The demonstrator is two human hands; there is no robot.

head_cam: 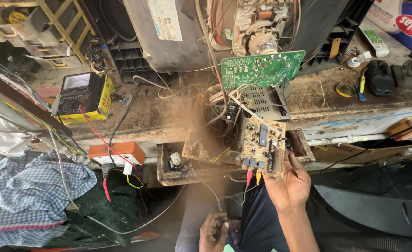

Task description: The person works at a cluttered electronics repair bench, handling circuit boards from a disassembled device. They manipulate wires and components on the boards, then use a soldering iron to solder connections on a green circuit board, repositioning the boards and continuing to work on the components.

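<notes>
My right hand (287, 184) holds up a tan circuit board (261, 145) by its lower edge, component side toward me, with red and yellow plugs hanging under it. Thin wires run from this board up to a green circuit board (262, 69) mounted at the neck of a picture tube (259, 28). My left hand (214, 230) rests low near my lap, fingers curled around something small and dark that I cannot identify.
A yellow analogue multimeter (81, 95) stands on the dusty bench (168, 116), its red lead running down past an orange socket box (116, 152). An open wooden drawer (175, 168) holds small parts. A checked cloth (28, 196) lies at left. Tools sit at right.
</notes>
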